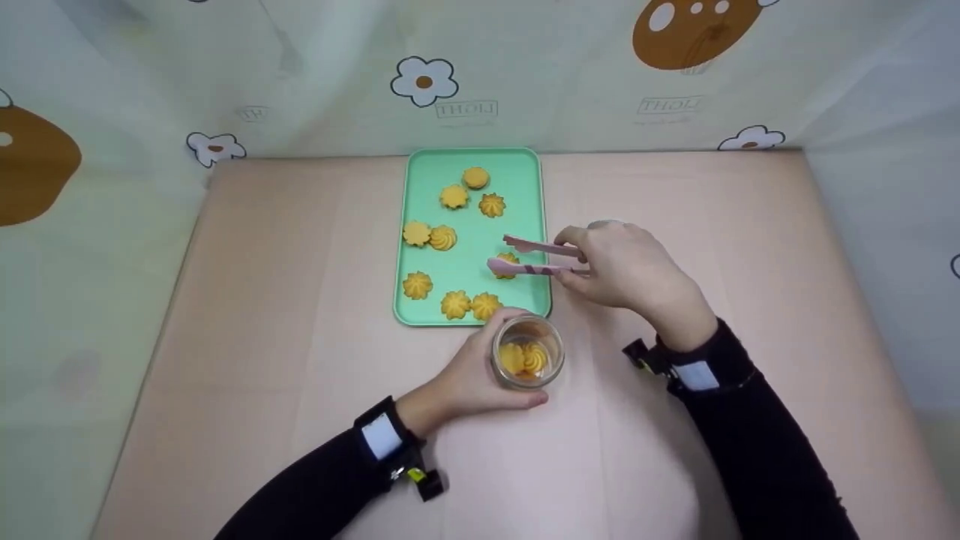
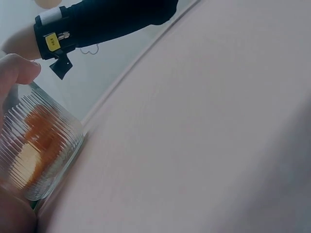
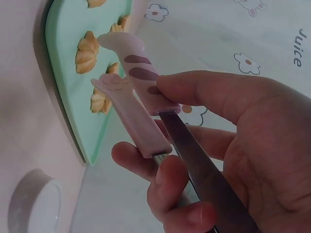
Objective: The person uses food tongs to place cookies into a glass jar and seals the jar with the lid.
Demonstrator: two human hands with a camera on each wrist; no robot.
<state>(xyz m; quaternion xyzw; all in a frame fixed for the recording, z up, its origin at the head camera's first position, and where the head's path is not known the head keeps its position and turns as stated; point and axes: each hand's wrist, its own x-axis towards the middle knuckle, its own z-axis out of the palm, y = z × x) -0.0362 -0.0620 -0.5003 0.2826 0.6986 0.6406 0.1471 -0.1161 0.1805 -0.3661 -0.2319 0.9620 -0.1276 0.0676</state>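
My left hand (image 1: pixel 469 379) is wrapped around a clear glass jar (image 1: pixel 529 328), its mouth facing up, with cookies (image 1: pixel 534 358) inside. Ribbed walls of the jar (image 2: pixel 68 128) show in the left wrist view. In my right hand (image 1: pixel 626 266) is a pair of tongs (image 1: pixel 544 268) with pink, paw-shaped tips and metal arms, held between thumb and fingers. The tips are spread over the right side of a green tray (image 1: pixel 472 262), and the nearer one overlaps a cookie (image 1: pixel 511 256). Nothing is pinched between them.
Several other flower-shaped cookies lie on the tray, among them a swirled one (image 1: pixel 442 238) and one at the back (image 1: pixel 475 178). A white round object (image 3: pixel 44 208) stands beside the tray, mostly hidden behind my right hand in the head view. A printed curtain (image 1: pixel 330 82) hangs behind the table.
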